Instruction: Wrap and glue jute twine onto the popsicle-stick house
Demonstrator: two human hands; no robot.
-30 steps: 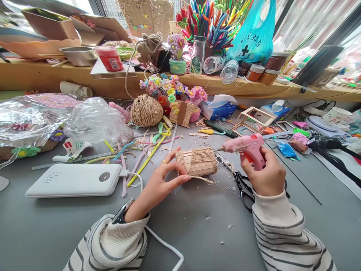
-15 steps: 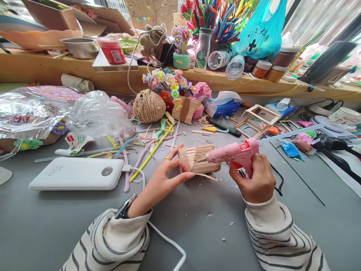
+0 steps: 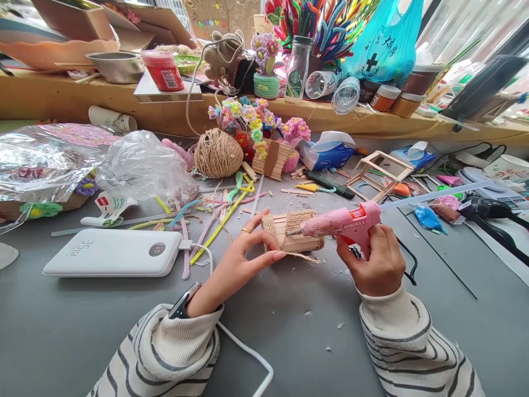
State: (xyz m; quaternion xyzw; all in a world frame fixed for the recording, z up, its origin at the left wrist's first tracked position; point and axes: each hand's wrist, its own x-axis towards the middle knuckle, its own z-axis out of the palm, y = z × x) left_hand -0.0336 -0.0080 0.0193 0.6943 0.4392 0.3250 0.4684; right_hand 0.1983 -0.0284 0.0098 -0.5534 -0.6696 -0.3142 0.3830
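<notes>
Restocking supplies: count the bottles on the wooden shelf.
3: one glass bottle upright before the pipe cleaners, two clear bottles on their sides just right of it. Clutter may hide more.

I am watching a grey table [image 3: 289, 342] carrying craft clutter. A white power bank [image 3: 111, 252] is lying at nine o'clock, a crumpled plastic bag [image 3: 140, 165] at ten, a ball of twine [image 3: 218, 153] at twelve, a wooden frame [image 3: 378, 171] at two. A twine-wrapped stick holder [image 3: 283, 223] is resting on its side at centre, pipe cleaners [image 3: 219, 223] sprawling just beside it at eleven.
</notes>
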